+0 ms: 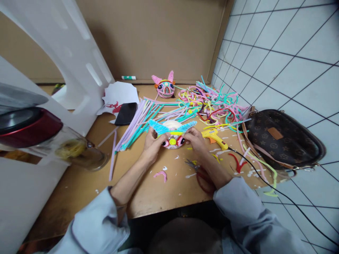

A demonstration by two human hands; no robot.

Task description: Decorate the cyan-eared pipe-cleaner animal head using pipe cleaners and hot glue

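Note:
A small pipe-cleaner animal head [172, 141] with blue ears, a yellow nose and pink-rimmed dark eyes is held above the table, facing me. My left hand [153, 144] grips its left side, thumb near one eye and fingers hidden behind. On the other side my right hand [196, 141] pinches the head below the right blue ear. Under my right forearm lie scissors [203, 176] with red handles. A curved pink piece of pipe cleaner [161, 175] rests in front of the head. Farther back stands a similar head [165, 87] with pink ears.
Purple and green pipe cleaners [135, 123] lie left of centre; a tangled pile [214, 102] fills the back right. A yellow glue gun [215, 137] trails a black cord. Around them are a phone [126, 114], a brown handbag [283, 137] and a glass jar [87, 155].

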